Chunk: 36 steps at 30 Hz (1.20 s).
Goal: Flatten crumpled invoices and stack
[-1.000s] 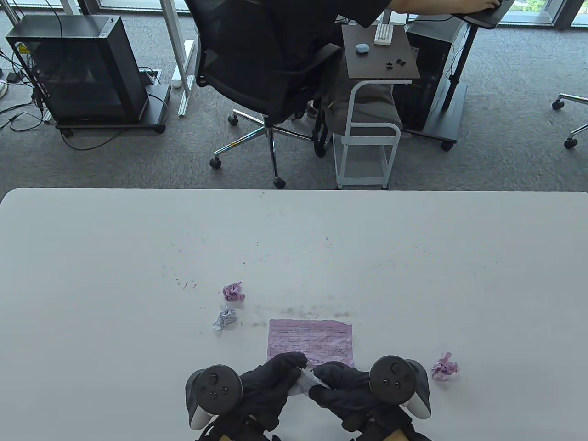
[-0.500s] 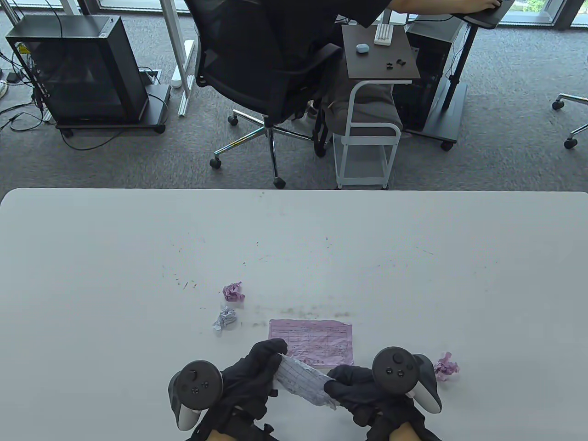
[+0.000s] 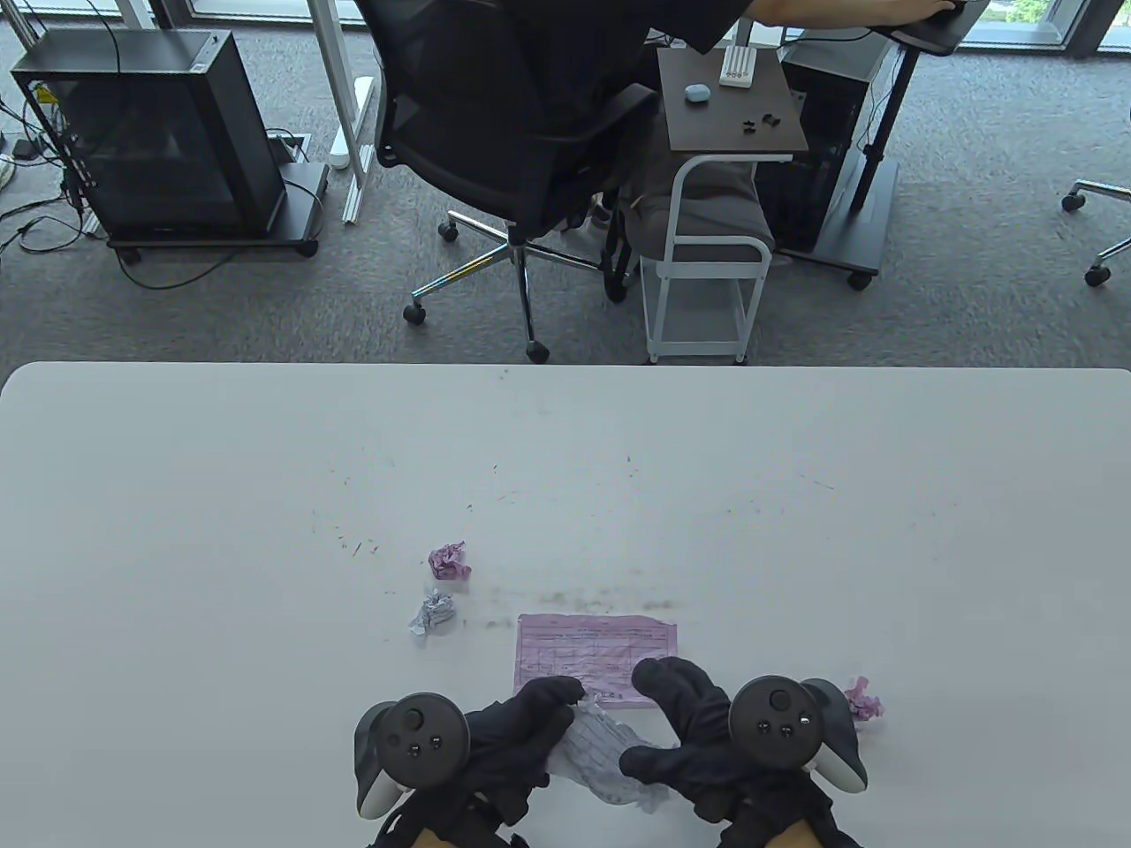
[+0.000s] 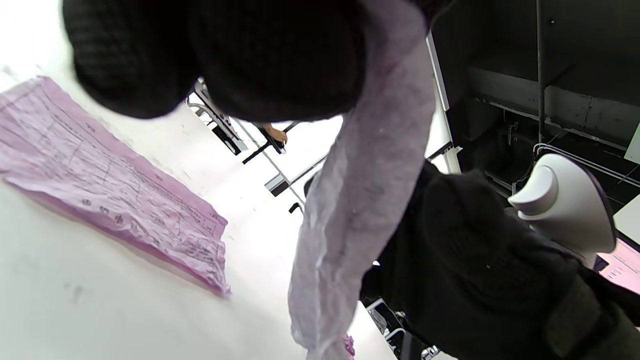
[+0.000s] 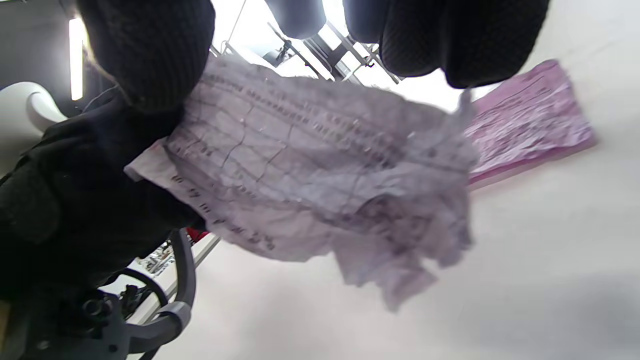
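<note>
A pale, creased invoice point(image 3: 601, 751) hangs just above the table near the front edge. My left hand point(image 3: 565, 707) pinches its left end. My right hand point(image 3: 658, 715) has its fingers point(image 5: 450, 35) stretched out off the sheet, and only its thumb point(image 5: 145, 55) lies against the pale invoice point(image 5: 310, 165). The sheet's right part droops free. A flattened pink invoice point(image 3: 596, 658) lies on the table right behind the hands. In the left wrist view the pale invoice point(image 4: 360, 200) runs down from my fingers point(image 4: 275, 60), with the pink invoice point(image 4: 100, 175) to the left.
Three crumpled balls lie on the white table point(image 3: 265, 530): a pink ball point(image 3: 448, 561), a grey-white ball point(image 3: 433, 612) left of the pink sheet, and another pink ball point(image 3: 864, 700) beside my right tracker. A person on an office chair point(image 3: 521, 115) and a small cart point(image 3: 707, 265) are beyond the far edge.
The tight wad was pulled apart into a long creased sheet. My right fingers have let go and stretched forward over the pink invoice, and the left hand has come back toward the middle.
</note>
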Tool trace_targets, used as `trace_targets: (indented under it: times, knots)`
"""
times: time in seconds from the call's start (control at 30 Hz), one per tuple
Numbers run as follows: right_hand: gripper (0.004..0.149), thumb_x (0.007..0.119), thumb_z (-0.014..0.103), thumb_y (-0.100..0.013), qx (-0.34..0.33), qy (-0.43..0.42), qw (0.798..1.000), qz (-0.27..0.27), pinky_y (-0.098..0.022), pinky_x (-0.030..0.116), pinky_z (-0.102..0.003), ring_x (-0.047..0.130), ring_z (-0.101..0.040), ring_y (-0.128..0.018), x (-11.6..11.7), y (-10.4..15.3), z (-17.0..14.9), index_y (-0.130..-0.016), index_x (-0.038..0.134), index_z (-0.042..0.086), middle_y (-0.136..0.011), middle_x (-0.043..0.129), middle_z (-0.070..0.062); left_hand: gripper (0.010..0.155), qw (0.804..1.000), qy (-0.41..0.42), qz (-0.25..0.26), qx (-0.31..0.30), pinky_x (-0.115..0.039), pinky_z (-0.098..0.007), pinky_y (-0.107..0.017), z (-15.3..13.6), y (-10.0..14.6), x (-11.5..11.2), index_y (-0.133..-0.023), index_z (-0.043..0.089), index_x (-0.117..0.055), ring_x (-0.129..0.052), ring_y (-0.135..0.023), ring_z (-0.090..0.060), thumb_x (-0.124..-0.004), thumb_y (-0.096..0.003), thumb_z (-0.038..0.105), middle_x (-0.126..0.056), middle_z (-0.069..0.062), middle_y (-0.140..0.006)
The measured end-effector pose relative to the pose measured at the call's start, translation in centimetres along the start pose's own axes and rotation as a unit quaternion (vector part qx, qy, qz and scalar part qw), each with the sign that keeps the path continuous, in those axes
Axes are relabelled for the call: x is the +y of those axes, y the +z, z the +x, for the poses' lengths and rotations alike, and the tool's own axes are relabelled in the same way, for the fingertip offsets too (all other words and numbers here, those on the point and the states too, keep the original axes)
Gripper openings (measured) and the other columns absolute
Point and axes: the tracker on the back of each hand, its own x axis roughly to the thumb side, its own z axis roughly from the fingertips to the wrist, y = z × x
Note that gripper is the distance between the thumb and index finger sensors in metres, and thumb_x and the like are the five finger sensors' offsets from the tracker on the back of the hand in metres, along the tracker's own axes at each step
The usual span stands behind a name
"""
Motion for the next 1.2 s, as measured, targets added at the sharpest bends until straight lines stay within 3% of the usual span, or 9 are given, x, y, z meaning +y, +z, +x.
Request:
trace_targets:
  times: [0.1,0.2,0.33,0.43,0.63,0.8,0.9,1.0,1.2]
  knots:
    - [0.07,0.081,0.04,-0.052,-0.025,-0.013,1.0,-0.008,-0.054,0.074,-0.057,0.074,-0.046,-0.081,1.1,-0.6,0.7,-0.105,0.045,0.014,-0.105,0.051,-0.032,0.043,0.998,0.058,-0.018,0.005,-0.088,-0.045,-0.035,-0.4,0.0,-0.2,-0.099,0.013,-0.07,-0.1,-0.035,-0.018,-0.066,-0.0592,0.029,-0.089,-0.014,-0.07]
    - [0.041,0.079,0.028,-0.053,-0.035,-0.031,0.997,-0.061,-0.041,0.087,-0.047,0.097,-0.031,-0.056,1.0,-0.8,0.9,-0.09,0.072,0.013,-0.082,0.087,-0.023,0.043,0.996,0.083,-0.034,0.011,-0.087,-0.045,-0.035,-0.8,0.0,-0.1,-0.099,0.012,-0.069,-0.099,-0.036,-0.018,-0.066,-0.0593,0.029,-0.089,-0.014,-0.071]
    - [0.041,0.08,0.027,-0.052,-0.023,-0.026,0.997,-0.069,-0.027,0.09,-0.036,0.099,-0.019,-0.036,0.5,-0.4,0.6,-0.089,0.073,0.01,-0.064,0.096,-0.015,0.047,0.994,0.094,-0.051,0.009,-0.086,-0.046,-0.039,-0.8,-0.2,-0.5,-0.102,0.011,-0.065,-0.099,-0.041,-0.02,-0.067,-0.0595,0.031,-0.087,-0.015,-0.076]
    - [0.041,0.08,0.028,-0.052,-0.016,0.018,0.995,-0.094,-0.023,0.089,-0.033,0.097,-0.015,-0.03,0.1,0.0,0.7,-0.088,0.073,0.01,-0.059,0.097,-0.012,0.074,0.993,0.072,-0.09,0.018,-0.084,-0.05,-0.046,-0.8,-0.4,-1.0,-0.11,0.006,-0.048,-0.098,-0.054,-0.026,-0.079,-0.0545,0.043,-0.078,-0.018,-0.09]
    - [0.041,0.081,0.031,-0.052,0.008,0.009,0.994,-0.112,-0.018,0.088,-0.03,0.095,-0.011,-0.023,-0.6,0.2,0.4,-0.086,0.076,0.009,-0.053,0.098,-0.009,0.06,0.992,0.038,-0.11,0.043,-0.086,-0.048,-0.042,-1.1,-0.6,-0.9,-0.106,0.006,-0.061,-0.1,-0.048,-0.022,-0.085,-0.0542,0.022,-0.084,-0.015,-0.082]
    - [0.041,0.081,0.031,-0.052,0.017,0.014,0.993,-0.12,-0.017,0.088,-0.03,0.094,-0.011,-0.022,-1.1,0.4,0.1,-0.086,0.077,0.009,-0.051,0.098,-0.009,0.056,0.993,-0.006,-0.097,0.069,-0.085,-0.049,-0.042,-1.2,-0.5,-0.4,-0.105,0.004,-0.063,-0.099,-0.048,-0.024,-0.083,-0.0553,0.02,-0.084,-0.017,-0.081]
    - [0.041,0.082,0.032,-0.052,0.019,0.042,0.993,-0.113,-0.017,0.088,-0.03,0.095,-0.011,-0.022,-0.9,0.4,0.2,-0.085,0.077,0.009,-0.051,0.098,-0.009,0.083,0.994,-0.079,-0.069,0.017,-0.076,-0.055,-0.053,-0.4,-0.2,0.4,-0.113,0.008,-0.038,-0.084,-0.075,-0.038,-0.086,-0.0536,0.041,-0.052,-0.02,-0.105]
    - [0.041,0.082,0.032,-0.051,-0.004,0.05,0.995,-0.086,-0.018,0.089,-0.031,0.095,-0.011,-0.023,-0.2,0.1,0.6,-0.085,0.077,0.01,-0.052,0.098,-0.009,0.092,0.991,-0.12,-0.033,-0.039,-0.067,-0.062,-0.06,1.2,0.0,0.9,-0.114,0.009,-0.037,-0.067,-0.088,-0.046,-0.088,-0.0492,0.049,-0.036,-0.022,-0.11]
    - [0.042,0.082,0.032,-0.051,-0.039,0.037,0.997,-0.052,-0.02,0.089,-0.031,0.096,-0.013,-0.026,1.5,-0.7,1.7,-0.086,0.077,0.01,-0.054,0.098,-0.009,0.067,0.982,-0.166,-0.075,-0.056,-0.072,-0.061,-0.057,2.8,-0.2,-0.3,-0.104,0.007,-0.063,-0.078,-0.084,-0.044,-0.087,-0.0512,0.039,-0.052,-0.027,-0.106]
